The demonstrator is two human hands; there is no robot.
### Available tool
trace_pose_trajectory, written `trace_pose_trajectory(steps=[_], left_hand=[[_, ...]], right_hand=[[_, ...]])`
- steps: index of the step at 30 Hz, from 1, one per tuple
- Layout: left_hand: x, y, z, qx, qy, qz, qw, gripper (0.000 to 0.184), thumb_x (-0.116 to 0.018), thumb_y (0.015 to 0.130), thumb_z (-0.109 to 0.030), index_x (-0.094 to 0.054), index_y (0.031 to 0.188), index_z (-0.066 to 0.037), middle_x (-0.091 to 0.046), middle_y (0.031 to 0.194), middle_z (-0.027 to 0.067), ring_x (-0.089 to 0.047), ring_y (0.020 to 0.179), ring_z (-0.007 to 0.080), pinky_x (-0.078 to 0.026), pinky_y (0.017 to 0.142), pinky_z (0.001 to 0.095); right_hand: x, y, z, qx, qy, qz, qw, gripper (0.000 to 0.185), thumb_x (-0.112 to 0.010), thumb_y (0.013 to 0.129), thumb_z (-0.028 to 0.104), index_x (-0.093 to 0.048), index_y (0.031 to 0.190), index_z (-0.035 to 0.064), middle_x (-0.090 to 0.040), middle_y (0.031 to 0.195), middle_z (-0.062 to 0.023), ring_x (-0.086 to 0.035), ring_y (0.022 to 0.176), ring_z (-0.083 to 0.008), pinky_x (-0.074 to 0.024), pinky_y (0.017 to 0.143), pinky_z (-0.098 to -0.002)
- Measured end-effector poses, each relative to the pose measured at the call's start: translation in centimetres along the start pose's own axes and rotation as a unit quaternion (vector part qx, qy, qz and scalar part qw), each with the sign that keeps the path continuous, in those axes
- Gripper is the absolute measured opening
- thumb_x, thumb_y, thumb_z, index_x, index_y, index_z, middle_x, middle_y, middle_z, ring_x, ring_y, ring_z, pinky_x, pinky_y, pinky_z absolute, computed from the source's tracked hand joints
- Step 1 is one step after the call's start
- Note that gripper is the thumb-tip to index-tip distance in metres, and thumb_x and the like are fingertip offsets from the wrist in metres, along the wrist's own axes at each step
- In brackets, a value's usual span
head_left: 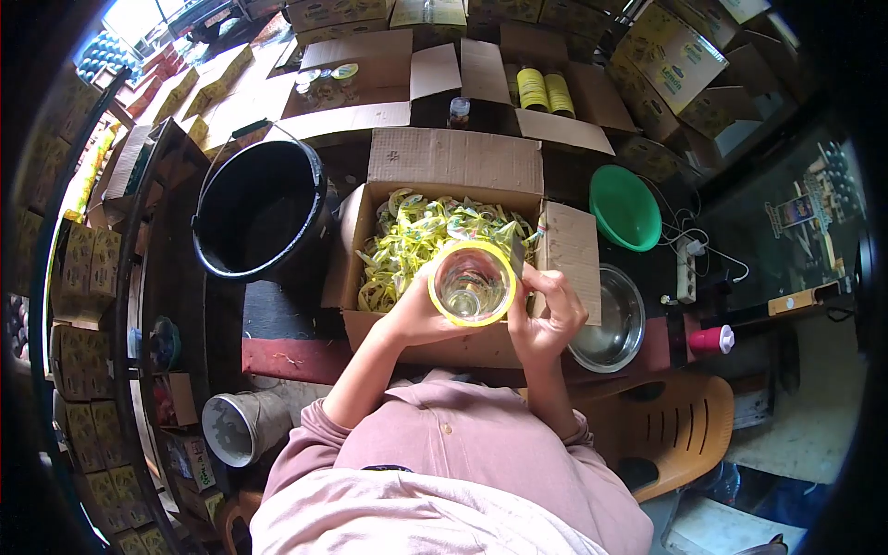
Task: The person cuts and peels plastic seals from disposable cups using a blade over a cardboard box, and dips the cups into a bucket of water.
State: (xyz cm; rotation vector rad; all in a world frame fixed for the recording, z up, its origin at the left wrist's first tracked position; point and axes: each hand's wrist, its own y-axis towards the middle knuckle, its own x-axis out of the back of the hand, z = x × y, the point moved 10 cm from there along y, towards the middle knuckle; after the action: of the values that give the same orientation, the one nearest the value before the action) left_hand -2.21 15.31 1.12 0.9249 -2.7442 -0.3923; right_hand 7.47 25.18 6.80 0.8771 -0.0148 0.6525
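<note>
Head view: left hand point(416, 310) wraps round the side of a clear cup point(470, 285) with a yellow rim, its mouth tipped up toward the camera. Cup sits over the near part of an open cardboard box point(455, 159), in front of the wearer's chest. Right hand point(548, 319) at the cup's right side, fingers bent, thumb and forefinger close together by the rim; cannot tell whether they pinch anything. Thin grey piece point(517, 250) stands just above those fingertips, too small to identify.

Box below holds a loose heap of crumpled yellow-and-clear plastic strips point(412, 236); flaps folded outward.

Left of box: black bucket point(264, 208), wire handle up. Lower, near the wearer's left side, a pale grey bucket point(242, 427) tipped on its side. Right of box: green plastic bowl point(625, 208), tilted; nearer, a metal bowl point(618, 319), just beside the right hand. Beyond these, white power strip point(685, 273) with cables, then a pink tumbler point(708, 340) lying down.

Far side: one carton point(365, 116) with yellow-topped jars point(344, 85), another with two yellow rolls point(546, 91), small jar point(459, 113) between. Orange-brown plastic chair point(689, 416) behind the right elbow
</note>
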Motion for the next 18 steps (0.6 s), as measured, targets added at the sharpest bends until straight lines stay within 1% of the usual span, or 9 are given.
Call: trace_pose_trajectory(steps=[2,3,6,7,9,12,15,18], left_hand=[[0.5,0.1,-1.0,-0.004,-0.018,-0.019,1.000,0.073,-0.083,0.054,-0.014,-0.045,0.116,-0.002,-0.052,0.110,0.0077,-0.050,0.104,0.0166,-0.039,0.091,0.0308],[0.9,0.2,-2.3,-0.040,-0.013,-0.047,0.998,0.063,-0.078,0.059,-0.011,-0.046,0.112,-0.001,-0.054,0.101,0.0078,-0.053,0.095,0.0153,-0.043,0.087,0.0293],[1.6,0.0,-2.4,-0.039,-0.006,-0.075,0.996,0.062,-0.078,0.059,-0.012,-0.046,0.111,-0.001,-0.054,0.101,0.0074,-0.053,0.095,0.0151,-0.043,0.087,0.0291],[1.5,0.0,-2.0,-0.025,-0.003,-0.066,0.997,0.066,-0.080,0.058,-0.013,-0.045,0.113,-0.002,-0.053,0.104,0.0074,-0.052,0.098,0.0154,-0.041,0.089,0.0298],[1.5,-0.1,-1.0,0.002,0.003,-0.047,0.999,0.074,-0.083,0.055,-0.015,-0.043,0.116,-0.002,-0.051,0.110,0.0075,-0.050,0.103,0.0159,-0.038,0.093,0.0313],[1.5,-0.1,-1.0,0.001,0.003,-0.049,0.999,0.073,-0.083,0.055,-0.014,-0.043,0.116,-0.002,-0.052,0.109,0.0075,-0.050,0.103,0.0157,-0.039,0.092,0.0310],[1.7,0.1,-2.8,-0.043,0.043,-0.073,0.995,0.059,-0.079,0.059,-0.013,-0.048,0.107,-0.002,-0.055,0.097,0.0077,-0.054,0.091,0.0155,-0.044,0.082,0.0287],[1.5,0.1,-2.0,-0.014,0.035,-0.067,0.997,0.056,-0.079,0.058,-0.013,-0.050,0.105,-0.001,-0.055,0.096,0.0086,-0.054,0.089,0.0166,-0.044,0.082,0.0290]], right_hand=[[0.5,-0.4,0.4,0.003,-0.010,-0.017,1.000,0.017,-0.066,0.066,-0.004,-0.064,0.081,0.0023,-0.059,0.066,-0.0077,-0.058,0.057,-0.0159,-0.0461,0.053,-0.0253],[0.5,-0.7,0.6,0.011,-0.023,-0.018,1.000,0.015,-0.067,0.066,-0.004,-0.063,0.080,0.0023,-0.060,0.067,-0.0079,-0.059,0.059,-0.0160,-0.0467,0.054,-0.0255],[0.5,-1.5,0.8,0.010,-0.007,-0.023,1.000,0.018,-0.067,0.066,-0.005,-0.063,0.081,0.0024,-0.060,0.068,-0.0079,-0.059,0.059,-0.0159,-0.0472,0.055,-0.0254],[0.4,-1.5,1.4,0.039,-0.020,-0.022,0.999,0.016,-0.066,0.066,-0.006,-0.060,0.080,-0.0016,-0.057,0.066,-0.0079,-0.055,0.058,-0.0143,-0.0425,0.051,-0.0238],[0.3,-1.6,1.6,0.032,-0.024,-0.018,0.999,0.015,-0.066,0.066,-0.006,-0.061,0.080,-0.0013,-0.057,0.067,-0.0081,-0.055,0.059,-0.0146,-0.0427,0.051,-0.0241],[0.3,-1.6,1.9,0.037,-0.029,-0.018,0.999,0.015,-0.066,0.066,-0.006,-0.061,0.079,-0.0007,-0.057,0.067,-0.0085,-0.056,0.059,-0.0152,-0.0430,0.051,-0.0246],[0.2,-1.6,2.1,0.044,-0.041,-0.017,0.998,0.016,-0.066,0.065,-0.006,-0.062,0.079,-0.0003,-0.058,0.067,-0.0086,-0.057,0.059,-0.0157,-0.0432,0.051,-0.0249],[0.2,-1.6,2.1,0.050,-0.049,-0.018,0.997,0.017,-0.066,0.064,-0.006,-0.062,0.080,-0.0003,-0.058,0.068,-0.0086,-0.057,0.059,-0.0159,-0.0432,0.051,-0.0249]])
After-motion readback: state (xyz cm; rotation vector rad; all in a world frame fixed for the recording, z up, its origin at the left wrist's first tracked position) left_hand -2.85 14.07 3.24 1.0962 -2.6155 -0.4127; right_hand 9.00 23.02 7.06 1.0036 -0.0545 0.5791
